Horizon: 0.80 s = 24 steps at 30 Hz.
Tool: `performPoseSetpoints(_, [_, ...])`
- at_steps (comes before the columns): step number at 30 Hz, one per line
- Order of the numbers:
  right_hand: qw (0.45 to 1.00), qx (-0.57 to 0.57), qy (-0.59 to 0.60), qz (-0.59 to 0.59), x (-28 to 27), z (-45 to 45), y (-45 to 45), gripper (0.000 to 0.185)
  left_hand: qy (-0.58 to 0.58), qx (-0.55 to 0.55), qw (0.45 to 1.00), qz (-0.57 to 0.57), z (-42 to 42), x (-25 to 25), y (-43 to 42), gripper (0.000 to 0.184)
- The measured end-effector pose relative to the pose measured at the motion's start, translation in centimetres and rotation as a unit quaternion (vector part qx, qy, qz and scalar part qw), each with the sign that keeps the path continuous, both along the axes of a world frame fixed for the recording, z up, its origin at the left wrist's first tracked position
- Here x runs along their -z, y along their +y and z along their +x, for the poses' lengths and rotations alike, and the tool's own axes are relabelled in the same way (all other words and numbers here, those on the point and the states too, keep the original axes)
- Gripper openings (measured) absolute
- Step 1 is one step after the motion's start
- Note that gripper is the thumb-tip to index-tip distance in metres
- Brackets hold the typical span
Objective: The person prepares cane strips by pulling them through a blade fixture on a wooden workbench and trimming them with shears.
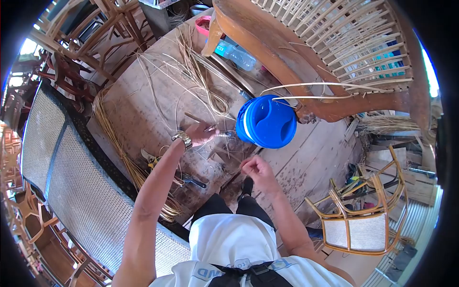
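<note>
My left hand [202, 134], with a metal watch [183, 139] on its wrist, reaches over the littered floor with fingers stretched toward a small metallic item [229, 134]. I cannot make out what that item is. Just right of it stands a blue bucket [275, 122] with a white band. My right hand [258, 170] is below the bucket, its fingers curled together; anything in them is too small to tell. A large wooden chair frame [282, 52] with woven cane strips [354, 43] lies tilted beyond the bucket, two loose strands hanging over it.
Coiled cane strands [205, 86] lie ahead, and a long bundle [114, 138] runs along the left. Nearby are pruning shears [150, 160] and a dark-handled tool [193, 182]. A woven panel [62, 158] stands left; a small rattan chair [358, 229] lies right. A plastic bottle [236, 55] is near the frame.
</note>
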State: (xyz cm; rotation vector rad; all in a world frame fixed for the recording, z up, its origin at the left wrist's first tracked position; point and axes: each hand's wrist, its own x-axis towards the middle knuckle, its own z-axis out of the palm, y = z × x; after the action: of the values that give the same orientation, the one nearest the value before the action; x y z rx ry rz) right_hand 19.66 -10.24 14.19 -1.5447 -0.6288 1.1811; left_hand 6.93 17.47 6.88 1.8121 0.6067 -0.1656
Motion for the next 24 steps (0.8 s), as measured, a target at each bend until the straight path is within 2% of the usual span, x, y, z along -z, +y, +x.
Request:
performPoseSetpoints(1, [1.000, 0.001, -0.003, 0.000, -0.2, 0.4, 0.0, 0.008, -0.003, 0.055, 0.990, 0.131, 0.1, -1.8, -0.4, 0.033])
performPoseSetpoints(2, [0.998, 0.049, 0.009, -0.027, -0.6, 0.7, -0.1, 0.008, 0.027, 0.075, 0.983, 0.162, 0.0, -3.8, -0.8, 0.030])
performPoseSetpoints(4, [0.990, 0.130, 0.024, -0.040, -1.6, 0.8, 0.3, 0.010, 0.034, 0.046, 0.979, 0.196, -0.8, -3.5, -1.3, 0.030])
performPoseSetpoints(5, [0.990, 0.130, 0.023, -0.040, -1.8, 0.8, 0.4, 0.010, 0.043, 0.015, 0.972, 0.229, -1.3, -3.3, -1.6, 0.030])
performPoseSetpoints(6, [0.989, 0.135, 0.059, -0.027, -2.0, 0.7, 0.4, 0.012, 0.061, -0.016, 0.969, 0.238, -1.5, -6.1, -2.4, 0.032])
performPoseSetpoints(7, [0.986, 0.140, 0.094, -0.014, -2.2, 0.8, 0.4, 0.013, 0.061, -0.016, 0.969, 0.237, -2.2, -5.9, -3.4, 0.032])
performPoseSetpoints(9, [0.987, 0.125, 0.102, -0.011, -2.4, 0.7, 0.3, 0.013, -0.175, -0.023, 0.958, 0.228, -3.8, -5.0, -5.5, 0.035])
performPoseSetpoints(10, [0.988, 0.108, 0.113, -0.007, -2.5, 0.6, 0.3, 0.013, -0.207, -0.035, 0.941, 0.263, -3.9, -4.7, -6.6, 0.035])
performPoseSetpoints(11, [0.988, 0.104, 0.113, -0.005, -2.5, 0.4, 0.4, 0.013, -0.207, -0.038, 0.941, 0.266, -4.3, -4.2, -7.1, 0.035])
performPoseSetpoints(13, [0.988, 0.058, 0.143, 0.025, -2.7, -0.1, 0.1, 0.013, -0.069, -0.043, 0.971, 0.223, -4.9, -2.6, -7.8, 0.029])
performPoseSetpoints(15, [0.989, 0.028, 0.144, 0.015, -2.5, -0.3, -0.4, 0.012, -0.046, -0.011, 0.968, 0.245, -5.8, -1.8, -8.0, 0.028])
performPoseSetpoints(17, [0.989, -0.001, 0.146, 0.006, -2.5, -0.7, -0.9, 0.013, -0.055, -0.142, 0.962, 0.225, -6.7, -2.9, -9.2, 0.025])
performPoseSetpoints(19, [0.981, -0.015, 0.189, -0.029, -2.7, -1.0, -1.3, 0.020, -0.043, -0.155, 0.962, 0.221, -7.1, -3.0, -9.9, 0.026])
performPoseSetpoints(21, [0.979, -0.051, 0.189, -0.047, -2.8, -1.2, -2.2, 0.023, 0.007, -0.272, 0.937, 0.220, -7.4, -0.4, -11.0, 0.030])
performPoseSetpoints(22, [0.976, -0.087, 0.190, -0.064, -2.7, -1.3, -2.5, 0.026, -0.025, -0.284, 0.930, 0.231, -8.0, 3.8, -11.4, 0.031])
performPoseSetpoints(23, [0.975, -0.089, 0.191, -0.064, -2.7, -1.5, -2.8, 0.026, -0.024, -0.286, 0.930, 0.231, -8.0, 3.3, -11.1, 0.031])
performPoseSetpoints(24, [0.969, -0.106, 0.209, -0.077, -2.8, -1.7, -3.1, 0.025, -0.031, -0.385, 0.912, -0.139, -7.7, 2.0, -10.6, 0.032])
